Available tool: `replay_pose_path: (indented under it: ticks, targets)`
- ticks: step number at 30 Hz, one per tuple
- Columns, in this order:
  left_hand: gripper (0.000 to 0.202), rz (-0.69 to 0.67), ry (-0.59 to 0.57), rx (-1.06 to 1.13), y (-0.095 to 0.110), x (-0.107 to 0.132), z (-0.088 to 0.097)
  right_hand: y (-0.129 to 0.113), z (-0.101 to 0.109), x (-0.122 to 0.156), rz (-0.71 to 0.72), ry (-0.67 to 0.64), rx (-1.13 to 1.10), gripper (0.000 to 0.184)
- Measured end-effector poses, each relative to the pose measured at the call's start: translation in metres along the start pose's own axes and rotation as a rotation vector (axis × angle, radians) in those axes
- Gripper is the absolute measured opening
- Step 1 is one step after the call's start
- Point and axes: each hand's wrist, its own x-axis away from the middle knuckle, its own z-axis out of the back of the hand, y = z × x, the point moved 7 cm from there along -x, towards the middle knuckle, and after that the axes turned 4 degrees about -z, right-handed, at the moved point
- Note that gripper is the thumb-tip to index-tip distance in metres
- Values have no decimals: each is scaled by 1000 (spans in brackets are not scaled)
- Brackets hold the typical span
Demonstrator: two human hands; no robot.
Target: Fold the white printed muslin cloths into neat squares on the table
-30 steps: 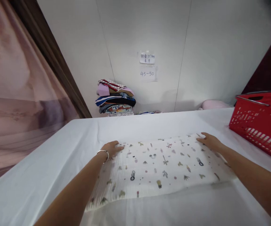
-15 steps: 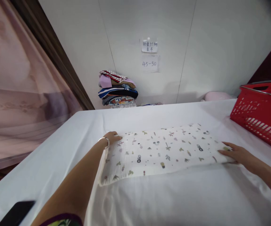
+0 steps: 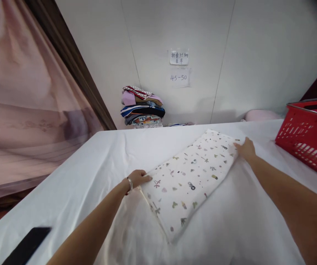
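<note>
A folded white cloth (image 3: 191, 176) printed with small plants and animals lies on the white-covered table (image 3: 92, 169), turned at an angle from near centre to far right. My left hand (image 3: 139, 177), a silver bangle on its wrist, pinches the cloth's near-left corner with curled fingers. My right hand (image 3: 246, 149) rests on the cloth's far right end, its fingers closed on the edge.
A red plastic basket (image 3: 310, 136) stands at the table's right edge. A stack of folded clothes (image 3: 143, 108) sits against the wall behind the table. A dark phone (image 3: 27, 244) lies at the near left. A pink curtain (image 3: 23, 103) hangs on the left. Paper labels (image 3: 179, 68) are on the wall.
The cloth has swung from lying crosswise to a diagonal. My right hand moved away and up with its end; my left hand drew its corner nearer.
</note>
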Motion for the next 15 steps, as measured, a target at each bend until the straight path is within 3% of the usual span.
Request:
replay_pose_path:
  ticks: [3,6,11,15]
  targets:
    - [37,50,-66,216,-9,4,-3,-27,-9,57,145,-87,-38,40]
    - [42,44,-116,335,-11,7,-4,-83,2,144,584,-301,-199,26]
    - [38,3,-40,346,-6,16,-1,-145,30,281,958,-722,-306,50]
    - [34,-8,5,389,-6,26,3,-175,49,335,1142,-816,-296,65]
